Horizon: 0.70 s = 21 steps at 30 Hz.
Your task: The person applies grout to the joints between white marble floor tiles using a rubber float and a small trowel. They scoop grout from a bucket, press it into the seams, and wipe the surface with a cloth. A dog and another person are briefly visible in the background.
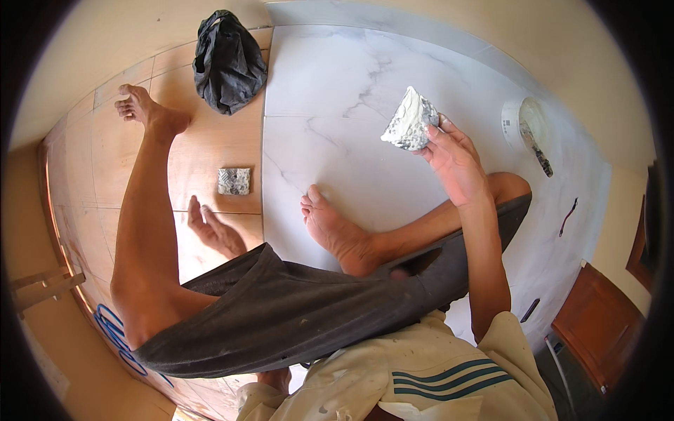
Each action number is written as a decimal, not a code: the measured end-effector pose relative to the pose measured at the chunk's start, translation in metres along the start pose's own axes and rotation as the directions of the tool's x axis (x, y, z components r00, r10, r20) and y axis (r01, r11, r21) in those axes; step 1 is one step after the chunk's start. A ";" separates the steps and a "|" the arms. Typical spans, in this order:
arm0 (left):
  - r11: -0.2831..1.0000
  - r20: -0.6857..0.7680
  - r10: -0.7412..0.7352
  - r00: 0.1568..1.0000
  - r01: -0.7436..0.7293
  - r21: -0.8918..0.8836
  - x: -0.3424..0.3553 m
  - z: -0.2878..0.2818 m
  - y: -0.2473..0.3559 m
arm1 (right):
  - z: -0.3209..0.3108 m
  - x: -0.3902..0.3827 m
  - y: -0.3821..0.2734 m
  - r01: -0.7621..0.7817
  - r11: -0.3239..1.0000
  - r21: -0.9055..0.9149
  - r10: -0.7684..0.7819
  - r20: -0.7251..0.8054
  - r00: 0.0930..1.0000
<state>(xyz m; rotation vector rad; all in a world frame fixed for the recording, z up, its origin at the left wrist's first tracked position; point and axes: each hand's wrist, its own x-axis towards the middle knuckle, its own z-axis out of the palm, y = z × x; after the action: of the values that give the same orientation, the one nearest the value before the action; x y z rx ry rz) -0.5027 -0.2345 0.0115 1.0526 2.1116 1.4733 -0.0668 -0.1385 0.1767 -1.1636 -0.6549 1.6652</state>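
My right hand grips a small flat piece by its lower right edge and holds it up over the marbled white tiles. Thick white paste coats much of its visible face, and grey speckled patches show at the lower edge. My left hand hovers low above the brown tiles, fingers apart, with nothing visible in it. Just beyond its fingertips lies a small square piece, patterned grey and white. To the right of my right hand stands a white tub, with a paste-smeared spatula leaning across its rim.
A black plastic bag sits on the brown tiles by the far wall. My bare legs lie folded around the white marbled floor. Blue cable is at the lower left; a brown wooden panel stands at the right.
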 end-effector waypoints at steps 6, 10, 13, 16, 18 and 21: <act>0.980 0.114 -0.024 0.993 0.045 -0.193 0.020 -0.048 0.130 | 0.049 -0.055 -0.016 0.096 0.971 0.219 -0.089 -0.045 0.995; 0.959 0.155 0.010 0.988 0.034 -0.283 -0.032 -0.027 0.237 | 0.104 -0.079 -0.005 -0.050 0.878 0.476 -0.028 0.154 0.988; 0.887 0.441 0.021 0.897 0.187 -0.423 -0.115 0.019 0.298 | 0.097 -0.101 -0.014 0.016 0.887 0.461 -0.061 0.083 0.995; 0.863 0.539 0.027 0.842 0.253 -0.437 -0.152 0.039 0.341 | 0.092 -0.114 -0.022 0.012 0.868 0.496 -0.076 0.110 0.991; 0.838 0.550 0.019 0.835 0.287 -0.465 -0.160 0.058 0.351 | 0.072 -0.118 -0.016 0.068 0.908 0.413 -0.113 0.085 0.990; 0.821 0.573 0.063 0.817 0.284 -0.494 -0.165 0.072 0.331 | 0.031 -0.121 -0.031 0.016 0.978 0.208 -0.036 0.093 0.995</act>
<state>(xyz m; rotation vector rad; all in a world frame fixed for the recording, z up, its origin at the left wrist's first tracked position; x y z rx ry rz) -0.2247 -0.2512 0.2649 0.9434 1.1839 1.3637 -0.0727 -0.2343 0.2625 -0.9274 -0.5384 1.7303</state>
